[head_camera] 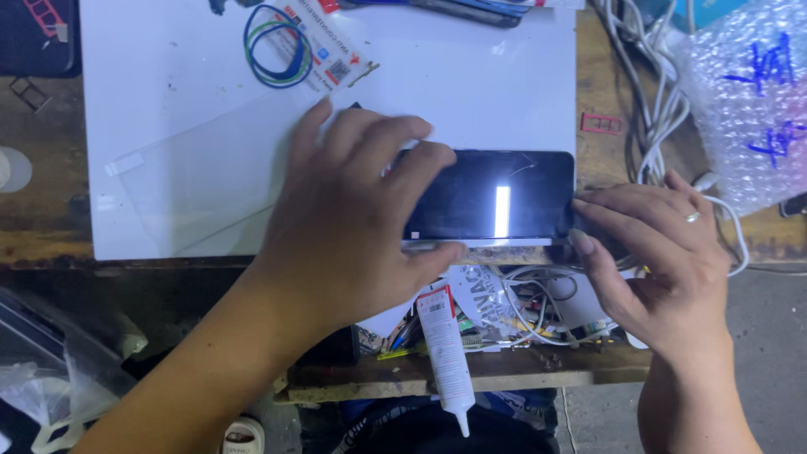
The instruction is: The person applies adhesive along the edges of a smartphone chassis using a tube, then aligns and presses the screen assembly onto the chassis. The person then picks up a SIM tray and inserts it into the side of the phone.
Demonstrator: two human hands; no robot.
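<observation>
Lying flat, phone (496, 195) long axis left-right

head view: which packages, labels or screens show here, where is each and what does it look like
Phone screen: mat's near edge, dark glossy rectangle, held by left hand and right hand.
Glue tube: lower shelf, white, red-and-white label.
Label card: top of mat, white with red print.
Bubble wrap: top right, clear, blue marker strokes.
</observation>
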